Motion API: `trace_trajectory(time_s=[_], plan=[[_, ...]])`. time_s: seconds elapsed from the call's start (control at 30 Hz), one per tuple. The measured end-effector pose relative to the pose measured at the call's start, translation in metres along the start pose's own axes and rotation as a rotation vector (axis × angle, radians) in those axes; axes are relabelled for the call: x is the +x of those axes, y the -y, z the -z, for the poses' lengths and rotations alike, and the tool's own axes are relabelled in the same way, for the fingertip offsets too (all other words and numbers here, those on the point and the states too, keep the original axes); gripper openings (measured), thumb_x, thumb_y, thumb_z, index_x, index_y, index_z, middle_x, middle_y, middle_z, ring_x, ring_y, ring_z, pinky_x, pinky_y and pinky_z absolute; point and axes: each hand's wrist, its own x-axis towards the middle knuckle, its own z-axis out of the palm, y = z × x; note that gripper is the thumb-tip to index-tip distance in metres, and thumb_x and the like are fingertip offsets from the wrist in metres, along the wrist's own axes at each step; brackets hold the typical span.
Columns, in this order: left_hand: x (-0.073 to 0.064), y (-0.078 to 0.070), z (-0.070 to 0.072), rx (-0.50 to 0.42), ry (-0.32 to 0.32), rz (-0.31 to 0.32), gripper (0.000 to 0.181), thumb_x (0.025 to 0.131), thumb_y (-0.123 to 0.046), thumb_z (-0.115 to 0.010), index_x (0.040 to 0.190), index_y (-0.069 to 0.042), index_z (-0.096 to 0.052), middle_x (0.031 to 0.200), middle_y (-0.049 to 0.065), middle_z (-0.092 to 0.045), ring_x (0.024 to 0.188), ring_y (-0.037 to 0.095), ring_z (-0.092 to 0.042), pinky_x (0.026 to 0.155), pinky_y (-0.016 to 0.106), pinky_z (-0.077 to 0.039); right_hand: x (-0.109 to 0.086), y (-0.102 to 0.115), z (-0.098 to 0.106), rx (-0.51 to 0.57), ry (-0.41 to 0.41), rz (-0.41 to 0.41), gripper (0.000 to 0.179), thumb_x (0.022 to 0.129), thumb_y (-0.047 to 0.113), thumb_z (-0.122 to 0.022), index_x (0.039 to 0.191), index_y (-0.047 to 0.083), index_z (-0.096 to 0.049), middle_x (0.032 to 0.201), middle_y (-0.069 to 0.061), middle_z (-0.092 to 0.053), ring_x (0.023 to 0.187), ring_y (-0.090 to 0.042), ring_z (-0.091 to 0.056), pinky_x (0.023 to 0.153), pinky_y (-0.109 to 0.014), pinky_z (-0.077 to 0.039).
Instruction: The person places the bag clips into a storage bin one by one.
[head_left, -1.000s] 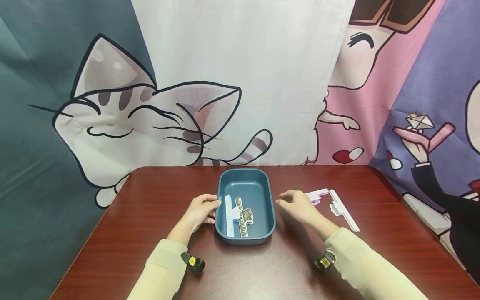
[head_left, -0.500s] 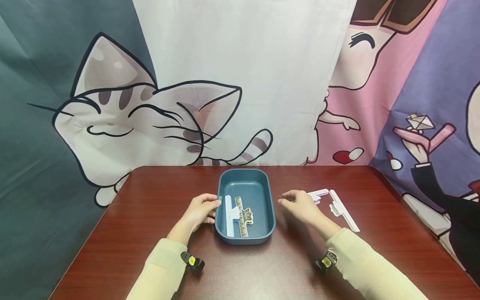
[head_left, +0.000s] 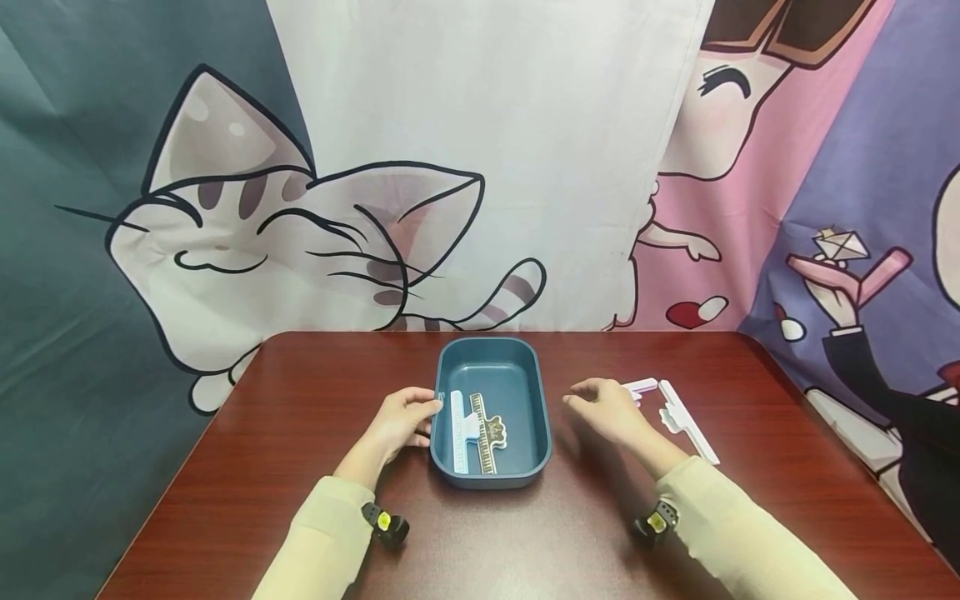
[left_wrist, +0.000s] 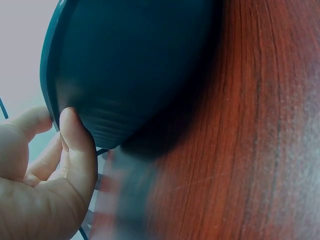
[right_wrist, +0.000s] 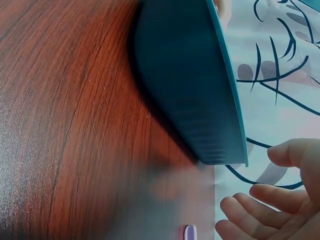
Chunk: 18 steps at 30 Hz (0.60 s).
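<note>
A dark blue rectangular bin (head_left: pixel 491 482) stands on the table. In it, side by side, lie a pale blue ruler clip (head_left: pixel 460 446) and a white and gold ruler clip (head_left: pixel 495 432) with a crown-shaped plate. My left hand (head_left: pixel 395 423) pinches the bin's left rim, thumb at the edge and a finger (left_wrist: pixel 75 132) against the outer wall. To the right of the bin my right hand (head_left: pixel 606 410) is raised with relaxed fingers and holds nothing. Behind it a pale purple clip (head_left: pixel 642 386) is partly hidden, and a white clip (head_left: pixel 688 425) lies farther right.
The reddish-brown wooden table (head_left: pixel 480 550) extends past both sides of the bin. At its far edge hangs a cloth backdrop (head_left: pixel 495 100) with cartoon drawings. A black wrist camera (head_left: pixel 393 529) is strapped to my left sleeve, another camera (head_left: pixel 648 527) to my right.
My right hand has drifted slightly right, away from the bin, and covers more of the purple clip. The left hand, bin and clips have stayed in place.
</note>
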Motion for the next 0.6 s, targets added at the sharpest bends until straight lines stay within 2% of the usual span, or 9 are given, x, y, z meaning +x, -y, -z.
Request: trace_trajectory(time_s=[0.17,0.23,0.4,0.6], plan=[[0.001,0.0008,-0.0003,0.0,0.001,0.0,0.039,0.088,-0.016,-0.065,0.123,0.0,-0.055,0.087,0.014,-0.063,0.057,0.014,-0.056,0.048,0.027,-0.052,0.0001,-0.0026,0.0018,-0.02,-0.008,-0.018,0.035,0.088,0.027,-0.062,0.11,0.001,-0.067,0.109,-0.017,-0.068,0.102,-0.032,-0.063,0.085,-0.048,-0.05],[0.0059,0.006,0.0001,-0.003,-0.005,-0.001,0.039,0.087,-0.017,-0.066,0.122,-0.002,-0.056,0.086,0.012,-0.062,0.057,0.014,-0.056,0.048,0.028,-0.052,0.0008,-0.0041,0.0023,-0.021,-0.01,-0.023,0.035,0.088,0.028,-0.061,0.111,0.001,-0.067,0.11,-0.017,-0.068,0.104,-0.033,-0.062,0.087,-0.049,-0.049],[0.0048,0.0053,0.0,0.002,-0.01,0.0,0.039,0.087,-0.017,-0.066,0.122,-0.003,-0.056,0.085,0.01,-0.062,0.058,0.014,-0.056,0.048,0.028,-0.052,0.0015,-0.0067,0.0043,-0.017,-0.012,-0.025,0.035,0.089,0.027,-0.061,0.112,0.001,-0.067,0.112,-0.019,-0.067,0.109,-0.037,-0.06,0.09,-0.051,-0.047],[0.0066,0.0063,0.0001,-0.001,-0.006,0.001,0.037,0.087,-0.015,-0.066,0.121,-0.003,-0.057,0.081,0.008,-0.06,0.057,0.013,-0.055,0.048,0.027,-0.052,0.0009,-0.0088,0.0077,-0.01,-0.009,-0.024,0.038,0.09,0.028,-0.06,0.113,-0.001,-0.065,0.113,-0.02,-0.066,0.109,-0.037,-0.059,0.09,-0.05,-0.048]])
